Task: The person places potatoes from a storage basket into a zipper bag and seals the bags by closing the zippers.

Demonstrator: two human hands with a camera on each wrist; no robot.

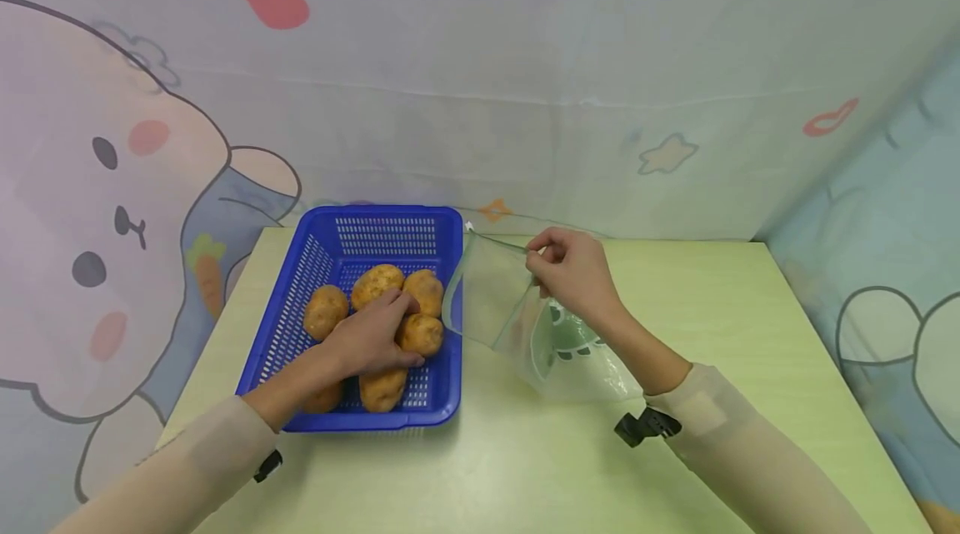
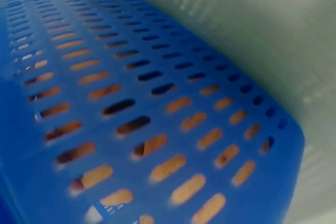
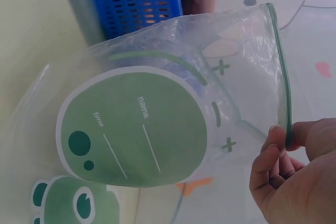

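Note:
In the head view, my left hand (image 1: 372,336) reaches into a blue plastic basket (image 1: 452,401) of potatoes. Its fingers and thumb curl round a potato (image 1: 423,336) near the basket's right side. More potatoes (image 1: 326,311) lie around it, partly covered by the hand and forearm. My right hand (image 1: 573,271) pinches the rim of a clear zip bag (image 1: 491,288), whose mouth gapes toward the basket. The right wrist view shows thumb and fingers on the green zip strip (image 3: 283,77). Green printed shapes mark the bag (image 3: 131,129). My left hand is hidden in the left wrist view behind the slotted basket wall (image 2: 173,103).
Basket and bag are on a pale yellow-green table (image 1: 517,467). Behind it hangs a cartoon-printed cloth (image 1: 465,42), close to the table's back edge. Another printed cloth (image 1: 885,209) stands along the right side.

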